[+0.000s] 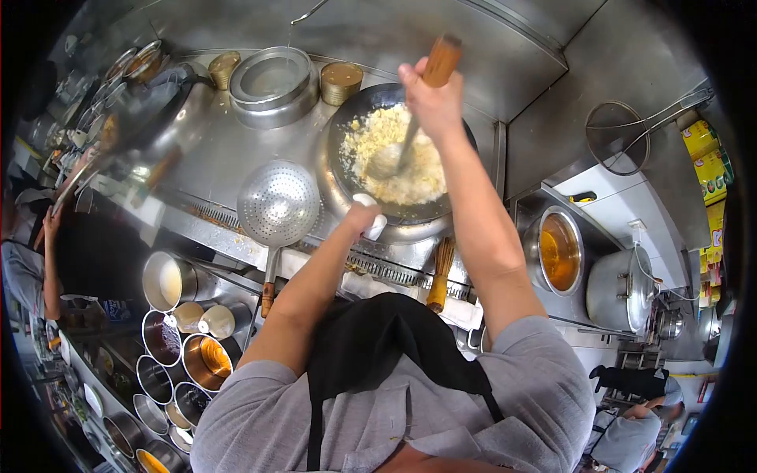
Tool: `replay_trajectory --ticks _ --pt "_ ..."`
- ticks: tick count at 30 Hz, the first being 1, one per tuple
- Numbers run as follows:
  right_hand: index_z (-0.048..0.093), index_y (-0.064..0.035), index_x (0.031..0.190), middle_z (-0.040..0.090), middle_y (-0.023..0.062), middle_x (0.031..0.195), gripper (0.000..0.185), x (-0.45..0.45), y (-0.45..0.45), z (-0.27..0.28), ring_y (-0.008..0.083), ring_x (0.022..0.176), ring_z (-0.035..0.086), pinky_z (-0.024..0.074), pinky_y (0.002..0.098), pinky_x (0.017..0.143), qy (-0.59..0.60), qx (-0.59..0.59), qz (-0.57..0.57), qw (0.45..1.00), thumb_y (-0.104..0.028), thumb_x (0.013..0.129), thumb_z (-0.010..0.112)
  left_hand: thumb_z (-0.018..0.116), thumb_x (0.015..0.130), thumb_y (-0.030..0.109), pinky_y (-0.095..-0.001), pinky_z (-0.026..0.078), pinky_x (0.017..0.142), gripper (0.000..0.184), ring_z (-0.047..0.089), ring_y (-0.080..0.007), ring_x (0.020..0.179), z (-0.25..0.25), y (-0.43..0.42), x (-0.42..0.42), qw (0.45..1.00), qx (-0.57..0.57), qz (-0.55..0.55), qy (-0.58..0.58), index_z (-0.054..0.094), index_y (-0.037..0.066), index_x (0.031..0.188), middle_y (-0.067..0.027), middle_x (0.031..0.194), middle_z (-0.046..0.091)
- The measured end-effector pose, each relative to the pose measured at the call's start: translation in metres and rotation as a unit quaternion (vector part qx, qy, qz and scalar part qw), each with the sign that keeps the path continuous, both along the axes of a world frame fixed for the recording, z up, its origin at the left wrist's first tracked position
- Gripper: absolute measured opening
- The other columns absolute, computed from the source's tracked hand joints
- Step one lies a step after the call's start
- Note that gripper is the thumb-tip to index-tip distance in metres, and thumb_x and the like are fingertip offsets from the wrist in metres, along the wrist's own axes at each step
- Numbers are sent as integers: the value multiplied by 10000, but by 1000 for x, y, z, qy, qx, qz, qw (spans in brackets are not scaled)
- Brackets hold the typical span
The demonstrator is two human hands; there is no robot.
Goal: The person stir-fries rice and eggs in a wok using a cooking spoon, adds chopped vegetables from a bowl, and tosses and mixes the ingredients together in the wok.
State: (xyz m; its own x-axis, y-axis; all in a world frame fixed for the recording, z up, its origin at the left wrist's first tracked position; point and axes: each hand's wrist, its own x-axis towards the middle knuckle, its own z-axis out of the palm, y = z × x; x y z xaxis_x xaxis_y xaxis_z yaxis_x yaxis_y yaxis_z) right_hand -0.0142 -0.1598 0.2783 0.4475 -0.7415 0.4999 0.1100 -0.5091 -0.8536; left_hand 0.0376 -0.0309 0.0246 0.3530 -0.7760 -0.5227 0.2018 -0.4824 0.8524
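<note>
Head view, contents as follows.

Item: one dark wok point(426, 213), seated in the steel tabletop point(205, 146) ahead of the person, holding loose yellow-and-white food point(371, 138), probably egg and rice. Handling: likely heavy, rigid and hot; best taken at the near rim, through cloth. The food looks soft, light and easily scattered.

Item: one ladle point(385, 161), its head down in the food and blurred. Handling: stiff, moderately heavy, presumably hot at the metal end; best held by the wooden handle point(444, 59), which could turn slick with grease.

Right hand point(434, 98): fingers wrapped round that wooden handle, above the wok, the handle's end projecting past the fist.

Left hand point(363, 218): closed on a folded white cloth point(377, 227) at the wok's near-left rim; whether the fingers pinch the rim through it cannot be told. Cloth: soft, light, pliable.

Adjacent stock: perforated skimmer point(279, 203), left of the wok; bamboo brush point(442, 264), bristles toward the wok, on the near edge; strainer point(272, 79) on a metal pot, beyond; bowl of amber liquid point(561, 252), at right.
</note>
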Motion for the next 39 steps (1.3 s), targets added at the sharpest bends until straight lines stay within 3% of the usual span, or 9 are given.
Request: replay_trajectory --ticks 6,10,13,17,22,26,30,34,39 --pt "490 -68 701 460 -3 523 235 -9 9 -16 86 424 431 337 223 395 -131 66 89 985 -156 814 676 611 751 221 -376 448 486 382 603 -239 652 -26 -10 1 999 -14 2 40 577 -84 978 -168 842 620" --pt "446 -81 675 468 8 535 288 0 3 15 83 425 420 347 226 396 2 43 9 999 -167 800 691 614 755 221 -364 450 471 366 608 -232 637 -31 -11 4 1000 -1 4 24 578 -81 958 -161 842 623" --pt "450 -87 678 439 4 523 266 -2 4 1 90 408 388 332 247 390 -160 41 70 984 -134 794 685 612 754 217 -369 454 472 364 608 -230 630 -25 -12 4 994 -70 -71 -44 572 -80 961 -161 843 623" --pt "443 -81 677 434 6 523 258 9 -25 -9 93 419 380 327 248 403 -44 110 33 992 -106 804 667 609 753 208 -375 459 459 359 609 -229 613 3 -4 4 999 -2 -13 32 567 -79 966 -159 826 619" --pt "458 -69 712 440 15 527 239 6 -21 -18 105 407 399 346 258 392 -214 73 -18 974 -105 805 675 606 753 205 -374 455 440 344 605 -226 589 -42 -9 4 987 -119 -92 -48 570 -73 953 -146 780 613" --pt "443 -68 711 443 8 530 252 10 -27 -4 99 407 405 338 242 381 -75 71 -37 994 -110 817 668 602 759 201 -364 454 447 321 603 -223 584 2 -5 7 999 -12 -13 41 572 -63 939 -139 772 613" --pt "434 -78 704 449 10 543 262 -3 -25 -12 97 410 402 340 250 382 -230 45 5 972 -108 816 669 601 769 203 -359 451 454 316 600 -222 591 1 -4 4 998 -7 -11 56 567 -58 943 -137 785 614" --pt "447 -76 740 436 8 537 232 8 -37 -12 103 418 407 358 266 391 -97 92 -52 990 -94 810 668 607 773 211 -360 448 454 342 601 -219 606 3 -6 7 998 0 -23 51 560 -61 973 -140 802 614" --pt "459 -64 795 440 6 548 218 0 -40 -25 98 407 396 342 255 384 -187 70 -45 979 -91 803 675 611 758 231 -360 457 493 379 605 -231 648 -8 -9 9 998 -27 -62 -3 571 -64 992 -150 830 618"
